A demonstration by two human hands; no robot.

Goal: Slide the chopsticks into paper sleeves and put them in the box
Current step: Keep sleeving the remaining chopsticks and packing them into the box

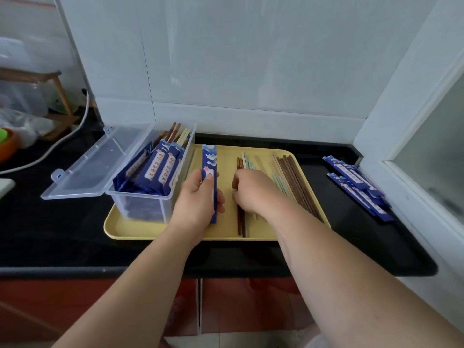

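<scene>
My left hand [198, 197] grips a blue paper sleeve [209, 162] that stands lengthwise over the yellow tray [140, 229]. Just to its right, my right hand [251, 192] is curled over a dark brown pair of chopsticks [241, 222] lying on the tray; its fingertips are hidden. More loose chopsticks [293, 177], brown, pale green and beige, lie on the tray's right half. The clear plastic box [150, 204] sits on the tray's left corner, its lid [95, 164] hinged open, with several sleeved chopsticks [163, 167] leaning inside.
A pile of blue sleeves [359, 187] lies on the black counter [50, 222] at the right, beside a white wall corner. A white cable, a wooden rack and an orange bowl [7, 146] stand at the far left.
</scene>
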